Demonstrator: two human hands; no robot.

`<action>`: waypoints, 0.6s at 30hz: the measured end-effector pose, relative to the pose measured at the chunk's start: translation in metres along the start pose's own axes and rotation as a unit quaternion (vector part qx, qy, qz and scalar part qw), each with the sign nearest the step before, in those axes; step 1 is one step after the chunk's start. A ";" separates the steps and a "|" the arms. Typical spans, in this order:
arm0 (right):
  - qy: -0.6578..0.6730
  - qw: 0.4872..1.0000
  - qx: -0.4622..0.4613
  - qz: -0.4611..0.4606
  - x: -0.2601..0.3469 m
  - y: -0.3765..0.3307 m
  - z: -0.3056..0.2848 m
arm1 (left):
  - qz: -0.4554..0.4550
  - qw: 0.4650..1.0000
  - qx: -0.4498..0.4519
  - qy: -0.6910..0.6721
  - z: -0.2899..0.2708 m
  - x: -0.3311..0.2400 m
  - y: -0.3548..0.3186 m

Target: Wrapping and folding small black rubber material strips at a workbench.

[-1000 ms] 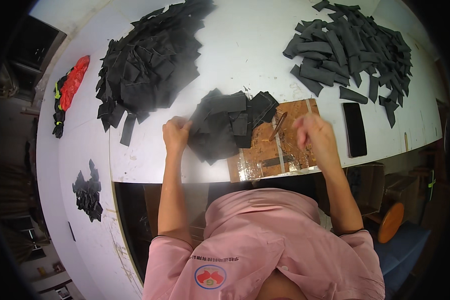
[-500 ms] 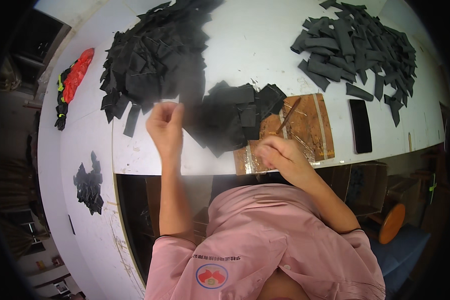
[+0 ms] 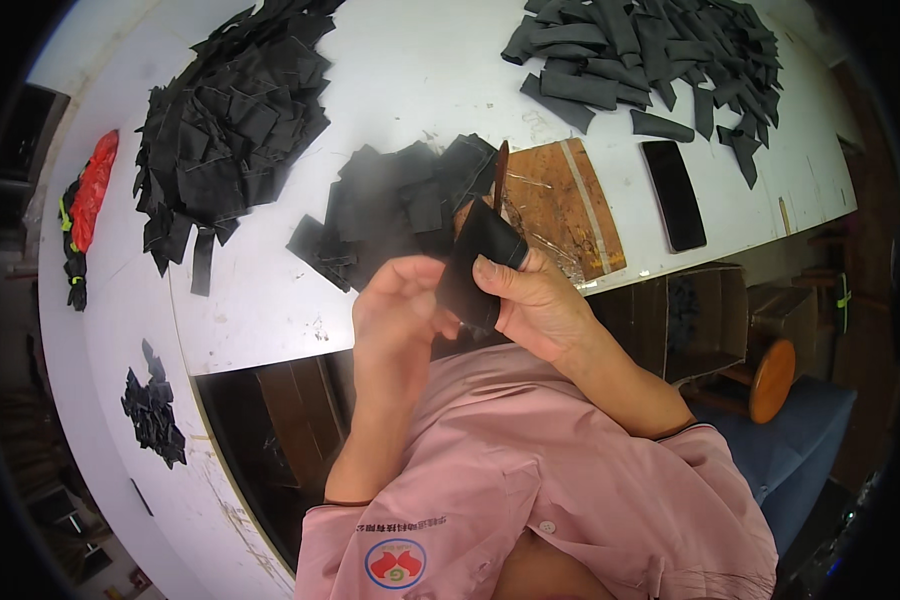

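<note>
Black fabric piece (image 3: 478,262) is held up off the tabletop (image 3: 410,70), just in front of the wooden board (image 3: 560,205), long axis running up-and-away toward the board and slightly tilted. Right hand (image 3: 540,300) is clamped on it, thumb pressed on the piece's right edge, with a thin brown tool (image 3: 500,172) sticking up behind toward the board. Left hand (image 3: 395,305) touches the piece's left lower edge, fingers curled on it; nearer pile of black pieces (image 3: 400,205) lies left of the board.
</note>
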State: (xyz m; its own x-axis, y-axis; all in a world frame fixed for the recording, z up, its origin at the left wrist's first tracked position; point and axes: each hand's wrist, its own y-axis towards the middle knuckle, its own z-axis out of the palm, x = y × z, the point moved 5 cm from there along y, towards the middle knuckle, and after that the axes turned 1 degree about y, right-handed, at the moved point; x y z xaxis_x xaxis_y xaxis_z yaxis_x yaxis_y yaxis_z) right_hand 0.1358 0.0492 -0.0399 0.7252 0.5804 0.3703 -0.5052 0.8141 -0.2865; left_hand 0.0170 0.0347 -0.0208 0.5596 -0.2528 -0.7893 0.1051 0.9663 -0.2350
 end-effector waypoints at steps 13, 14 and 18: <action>-0.049 0.999 0.007 0.011 -0.003 0.002 -0.005 | 0.025 0.995 -0.048 0.088 -0.004 0.003 -0.011; -0.078 0.997 0.006 0.006 -0.003 0.002 -0.006 | 0.025 0.995 -0.048 0.088 -0.004 0.003 -0.011; -0.110 0.994 0.006 -0.024 0.002 0.000 -0.007 | 0.044 0.987 -0.076 0.136 -0.006 0.004 -0.011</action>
State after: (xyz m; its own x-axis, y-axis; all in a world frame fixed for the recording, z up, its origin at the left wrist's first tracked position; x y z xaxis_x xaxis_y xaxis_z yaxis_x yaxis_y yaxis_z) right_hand 0.1407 0.0498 -0.0454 0.6303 0.5299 0.5674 -0.4782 0.8407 -0.2540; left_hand 0.0131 0.0224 -0.0249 0.3172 -0.1924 -0.9286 -0.0691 0.9719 -0.2249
